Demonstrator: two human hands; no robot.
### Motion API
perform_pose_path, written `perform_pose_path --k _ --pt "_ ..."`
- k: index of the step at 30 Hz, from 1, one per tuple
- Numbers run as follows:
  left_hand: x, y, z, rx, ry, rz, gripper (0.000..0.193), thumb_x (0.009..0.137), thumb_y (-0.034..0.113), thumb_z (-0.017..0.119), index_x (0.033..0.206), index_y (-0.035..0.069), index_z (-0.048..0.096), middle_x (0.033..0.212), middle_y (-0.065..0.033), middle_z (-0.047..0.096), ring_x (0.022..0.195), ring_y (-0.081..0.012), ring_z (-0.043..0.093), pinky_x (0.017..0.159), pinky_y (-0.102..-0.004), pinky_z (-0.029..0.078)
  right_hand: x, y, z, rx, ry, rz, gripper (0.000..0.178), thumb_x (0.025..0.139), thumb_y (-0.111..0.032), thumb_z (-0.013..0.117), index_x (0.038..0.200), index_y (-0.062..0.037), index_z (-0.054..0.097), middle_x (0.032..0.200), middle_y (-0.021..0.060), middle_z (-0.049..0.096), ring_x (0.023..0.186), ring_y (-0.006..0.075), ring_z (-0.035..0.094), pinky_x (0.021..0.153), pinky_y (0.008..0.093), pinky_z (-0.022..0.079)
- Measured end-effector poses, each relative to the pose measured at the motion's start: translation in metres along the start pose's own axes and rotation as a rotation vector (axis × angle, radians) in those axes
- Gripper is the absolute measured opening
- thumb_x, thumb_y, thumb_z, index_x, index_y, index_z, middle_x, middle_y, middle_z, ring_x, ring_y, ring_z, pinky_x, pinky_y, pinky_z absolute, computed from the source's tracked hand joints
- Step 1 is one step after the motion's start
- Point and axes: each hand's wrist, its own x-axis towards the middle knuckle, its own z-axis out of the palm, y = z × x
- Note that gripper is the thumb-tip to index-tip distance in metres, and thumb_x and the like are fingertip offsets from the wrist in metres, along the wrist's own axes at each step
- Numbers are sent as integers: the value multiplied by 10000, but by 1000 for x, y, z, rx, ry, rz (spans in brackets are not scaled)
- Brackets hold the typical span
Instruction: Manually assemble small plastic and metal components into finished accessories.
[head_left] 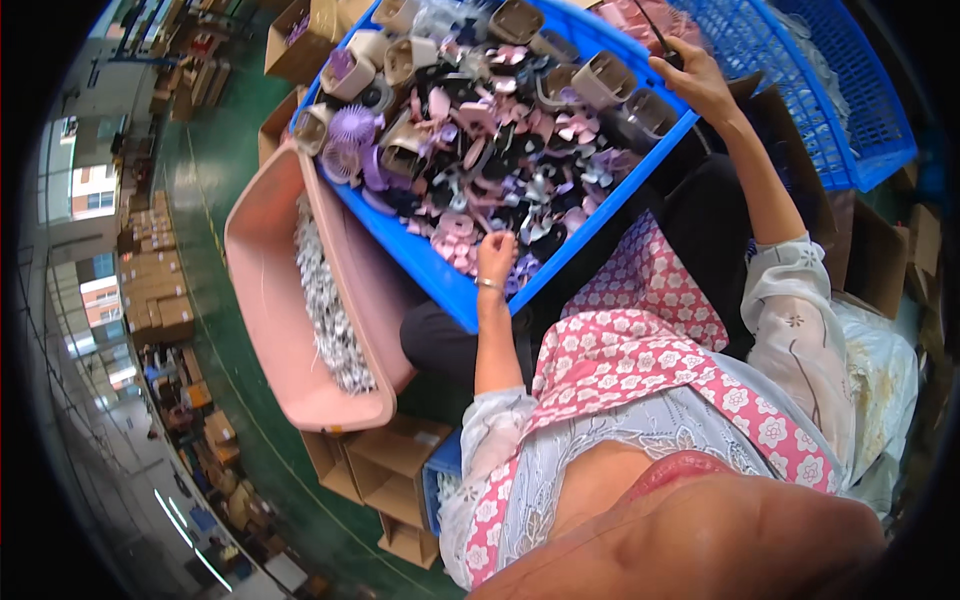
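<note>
My left hand is over the near edge of a blue plastic tray, its fingers curled together; whatever they may hold is too small to make out. Beneath and around it lie loose small plastic parts in pink, black, white and purple. At the tray's right corner, my right hand is closed round the dark handle of a thin rod-like tool, which points up and away to the left. Purple round fan grilles lie at the tray's left side, among several beige square cups.
A pink plastic tub holding white-grey pieces stands left of the tray. Blue mesh crates are at the far right, near cardboard boxes. Below the tub are more open cartons. Green floor runs along the left.
</note>
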Motion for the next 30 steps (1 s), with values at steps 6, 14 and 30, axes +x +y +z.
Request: perform_pose_path --k 6,14,30 --pt "9 -2 15 422 46 209 262 779 233 629 840 -20 608 699 -33 610 609 -89 565 536 -236 456 -64 -31 65 390 -406 204 207 825 -141 569 997 -28 588 627 -25 521 515 36 485 438 189 360" --pt "-2 50 -4 994 319 73 354 719 264 601 901 -40 605 1010 -268 552 972 -408 514 843 -426 425 -71 -42 111 268 -668 127 194 848 -174 573 954 -12 562 697 -7 547 576 48 508 485 196 386" --pt "30 26 4 708 532 -219 477 723 190 582 1152 68 413 1121 -294 416 1028 -441 431 881 -473 367 -80 -48 140 169 -667 -33 173 763 -148 597 813 14 563 612 81 571 528 134 583 509 284 458"
